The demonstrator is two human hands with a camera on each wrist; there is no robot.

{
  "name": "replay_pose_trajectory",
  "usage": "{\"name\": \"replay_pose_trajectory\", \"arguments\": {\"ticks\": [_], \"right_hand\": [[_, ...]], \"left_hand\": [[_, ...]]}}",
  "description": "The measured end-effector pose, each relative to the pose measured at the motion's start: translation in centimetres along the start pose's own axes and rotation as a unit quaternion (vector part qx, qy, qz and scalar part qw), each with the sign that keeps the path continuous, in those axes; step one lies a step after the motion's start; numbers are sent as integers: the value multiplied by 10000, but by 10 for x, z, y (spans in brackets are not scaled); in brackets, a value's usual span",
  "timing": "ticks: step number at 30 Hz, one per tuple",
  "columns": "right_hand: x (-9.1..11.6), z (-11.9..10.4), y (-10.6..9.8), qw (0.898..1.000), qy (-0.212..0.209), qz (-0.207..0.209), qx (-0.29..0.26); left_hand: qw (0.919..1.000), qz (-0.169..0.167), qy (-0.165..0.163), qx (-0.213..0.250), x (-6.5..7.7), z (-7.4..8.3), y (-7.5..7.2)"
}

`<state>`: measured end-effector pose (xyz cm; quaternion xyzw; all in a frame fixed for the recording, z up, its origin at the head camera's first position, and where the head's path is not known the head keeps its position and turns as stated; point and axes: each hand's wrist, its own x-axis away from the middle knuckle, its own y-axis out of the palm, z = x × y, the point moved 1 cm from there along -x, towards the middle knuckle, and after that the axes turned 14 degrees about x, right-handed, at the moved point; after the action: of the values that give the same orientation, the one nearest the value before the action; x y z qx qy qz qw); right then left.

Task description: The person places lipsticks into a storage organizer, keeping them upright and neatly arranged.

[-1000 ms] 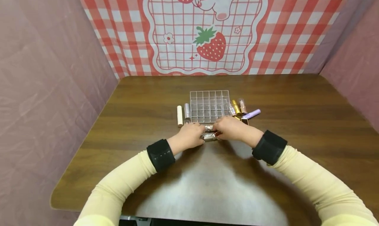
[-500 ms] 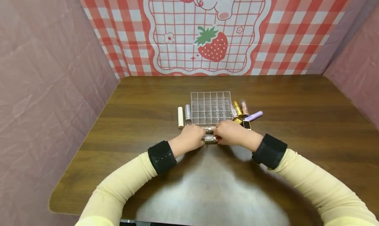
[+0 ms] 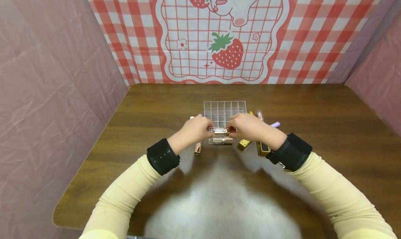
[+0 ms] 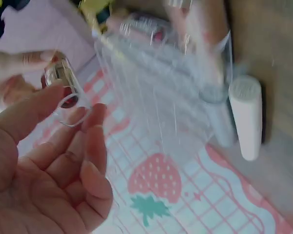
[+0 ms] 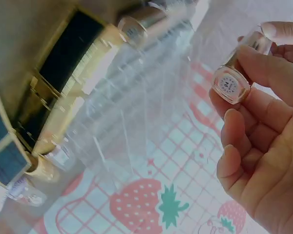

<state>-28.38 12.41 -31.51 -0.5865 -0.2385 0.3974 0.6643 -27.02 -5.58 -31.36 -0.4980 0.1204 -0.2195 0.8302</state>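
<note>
From my end, the only writing I can make out is "04", on the round pale sticker [image 5: 228, 86] at the base of a small, shiny copper-and-clear lipstick tube [image 3: 220, 132]; the smaller print around it is too blurred. The left hand [image 3: 198, 126] pinches the tube's clear cap end and the right hand [image 3: 249, 126] pinches its labelled base, holding it level just in front of a clear plastic divided organizer [image 3: 220, 106]. A second metallic tube [image 3: 222, 140] lies nearby on the brown wood-grain table [image 3: 156, 110]. I see a red-and-white checked strawberry cloth [image 3: 178, 61] behind and a dusty-pink drape [image 3: 62, 93] at the side. Half a second ago both hands were down at the tabletop; now they have risen with the tube.
</note>
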Motion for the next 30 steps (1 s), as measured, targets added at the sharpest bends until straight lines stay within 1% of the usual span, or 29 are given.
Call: {"name": "replay_pose_trajectory", "arguments": {"ticks": [2,4,8,10,13,15,17,20,22,26,30], "right_hand": [[-2,3,-4,9998,192,79,-57],[-3,5,-7,9989,413,168,-122],[-5,10,-12,9946,903,406,-312],[-7,12,-14,9908,1142,552,-463],[-10,15,-15,9831,1456,823,-746],[-10,18,-16,9770,1658,988,-908],[-8,21,-15,9712,1855,1091,-1025],[-4,25,-14,9663,2061,1075,-1110],[0,27,-13,9657,2103,1010,-1136],[5,29,-11,9670,2104,868,-1144],[7,31,-10,9672,2103,815,-1165]], "left_hand": [[9993,139,-7,354,-3,-1,-8],[9963,309,-9,799,-5,-1,-16],[9856,788,95,1492,-9,-1,-30],[9801,1026,175,1688,-11,1,-36],[9745,1335,299,1781,-15,4,-45],[9730,1487,344,1731,-18,7,-51],[9732,1608,332,1611,-22,8,-59],[9759,1812,284,1184,-30,7,-69],[9773,1916,194,885,-36,3,-73],[9793,1977,72,429,-50,-9,-74],[9807,1949,139,-41,-60,-20,-68]]}}
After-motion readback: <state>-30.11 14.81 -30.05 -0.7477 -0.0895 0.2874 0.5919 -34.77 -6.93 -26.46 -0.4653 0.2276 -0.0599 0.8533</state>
